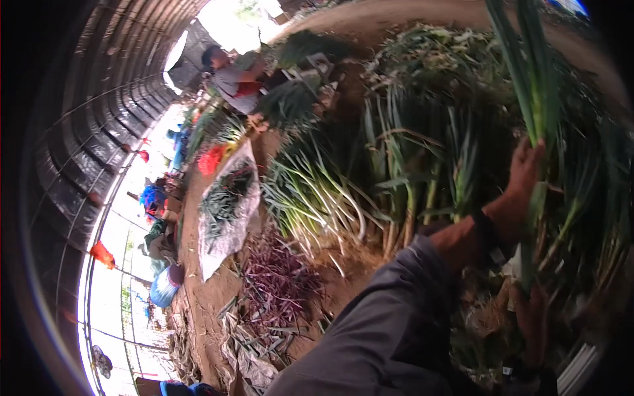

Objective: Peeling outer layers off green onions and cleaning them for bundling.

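Note:
My left hand [526,161] grips a thick leek-like green onion [537,99] at the right, its broad leaves pointing up past the picture's top edge. A green leaf strip [530,247] hangs below that hand and runs down between the fingers of my right hand [532,314], which is in shadow and blurred. A dark band [488,230] circles my left wrist. Grey cloth [391,307] of my clothing crosses the lower middle. Beside my hands, tall green onions [411,163] stand packed upright, and pale roots [483,317] show near my right hand.
Thinner green onions with white stems [322,198] lean left of the tall ones. Purple peelings [277,282] lie on the dirt floor, near a white sheet [250,198] holding greens. A person [237,81] sits farther back by more bundles. Leaf waste [436,54] is heaped behind.

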Action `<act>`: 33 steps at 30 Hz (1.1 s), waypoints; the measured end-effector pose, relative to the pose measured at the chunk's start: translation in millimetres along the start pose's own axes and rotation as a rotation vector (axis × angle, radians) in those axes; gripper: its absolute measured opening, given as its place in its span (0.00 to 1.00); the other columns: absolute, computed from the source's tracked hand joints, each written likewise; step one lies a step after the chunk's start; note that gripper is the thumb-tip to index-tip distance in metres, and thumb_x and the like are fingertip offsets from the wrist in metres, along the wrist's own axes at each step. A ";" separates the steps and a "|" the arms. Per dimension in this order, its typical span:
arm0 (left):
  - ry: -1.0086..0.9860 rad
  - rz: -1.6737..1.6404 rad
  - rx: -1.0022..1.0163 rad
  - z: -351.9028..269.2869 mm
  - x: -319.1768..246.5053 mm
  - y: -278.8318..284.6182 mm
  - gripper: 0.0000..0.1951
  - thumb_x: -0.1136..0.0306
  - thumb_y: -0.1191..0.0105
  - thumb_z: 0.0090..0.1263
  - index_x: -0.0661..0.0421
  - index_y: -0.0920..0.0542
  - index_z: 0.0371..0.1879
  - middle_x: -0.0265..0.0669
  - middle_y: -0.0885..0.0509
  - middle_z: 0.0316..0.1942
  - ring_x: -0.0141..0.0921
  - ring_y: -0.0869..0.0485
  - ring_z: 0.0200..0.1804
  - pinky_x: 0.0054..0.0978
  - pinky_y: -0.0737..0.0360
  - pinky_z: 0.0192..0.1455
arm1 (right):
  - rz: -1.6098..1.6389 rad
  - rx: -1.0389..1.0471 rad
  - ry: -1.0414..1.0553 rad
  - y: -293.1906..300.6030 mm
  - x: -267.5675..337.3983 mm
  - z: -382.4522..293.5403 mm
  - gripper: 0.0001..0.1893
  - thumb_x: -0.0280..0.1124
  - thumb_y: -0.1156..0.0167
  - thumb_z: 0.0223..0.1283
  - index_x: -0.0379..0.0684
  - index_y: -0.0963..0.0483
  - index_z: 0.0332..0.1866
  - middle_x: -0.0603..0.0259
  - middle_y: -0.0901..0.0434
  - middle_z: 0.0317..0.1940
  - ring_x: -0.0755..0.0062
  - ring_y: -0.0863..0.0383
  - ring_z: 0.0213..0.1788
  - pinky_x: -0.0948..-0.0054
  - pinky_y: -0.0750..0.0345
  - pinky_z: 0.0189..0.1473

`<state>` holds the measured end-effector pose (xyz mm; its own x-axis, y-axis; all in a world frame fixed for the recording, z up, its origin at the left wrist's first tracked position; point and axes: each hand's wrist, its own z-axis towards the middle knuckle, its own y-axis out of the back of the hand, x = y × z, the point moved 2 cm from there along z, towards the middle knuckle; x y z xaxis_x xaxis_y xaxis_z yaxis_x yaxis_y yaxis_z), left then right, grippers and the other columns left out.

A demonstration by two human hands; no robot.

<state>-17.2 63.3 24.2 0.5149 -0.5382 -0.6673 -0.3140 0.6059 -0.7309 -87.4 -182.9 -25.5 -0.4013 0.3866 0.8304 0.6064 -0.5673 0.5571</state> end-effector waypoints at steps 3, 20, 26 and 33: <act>-0.262 0.119 -0.025 39.5 -14.6 70.8 0.18 0.52 0.40 0.71 0.48 0.24 0.52 0.31 0.21 0.40 0.31 0.20 0.39 0.34 0.21 0.33 | 0.221 0.083 0.131 -5.2 23.1 -6.8 0.15 0.29 0.38 0.66 0.36 0.23 0.55 0.64 0.16 0.38 0.81 0.22 0.41 0.75 0.24 0.43; -0.041 0.062 -0.288 68.7 -4.9 86.2 0.11 0.57 0.51 0.79 0.48 0.34 0.46 0.37 0.28 0.30 0.33 0.27 0.22 0.33 0.28 0.23 | 0.443 -0.008 -0.437 50.1 -9.7 -96.1 0.10 0.31 0.32 0.59 0.35 0.18 0.40 0.78 0.27 0.23 0.87 0.34 0.28 0.80 0.35 0.31; -0.076 0.147 -0.400 57.8 16.1 71.9 0.12 0.56 0.50 0.79 0.50 0.32 0.39 0.32 0.27 0.27 0.31 0.29 0.18 0.33 0.31 0.16 | 0.567 -0.086 -0.489 48.8 -7.9 -137.6 0.08 0.30 0.33 0.59 0.35 0.19 0.36 0.79 0.27 0.24 0.89 0.33 0.28 0.81 0.36 0.30; -0.032 0.219 -0.459 53.8 32.6 79.2 0.12 0.57 0.50 0.79 0.53 0.30 0.47 0.32 0.27 0.31 0.29 0.28 0.24 0.31 0.28 0.23 | 0.797 -0.162 -0.708 52.9 -7.8 -183.6 0.03 0.24 0.34 0.55 0.36 0.20 0.32 0.78 0.27 0.21 0.89 0.32 0.24 0.81 0.37 0.27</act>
<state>17.6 125.2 -47.8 0.4197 -0.4046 -0.8125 -0.7320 0.3785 -0.5665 -178.2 -349.4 -1.3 0.5888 0.1664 0.7910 0.3988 -0.9110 -0.1053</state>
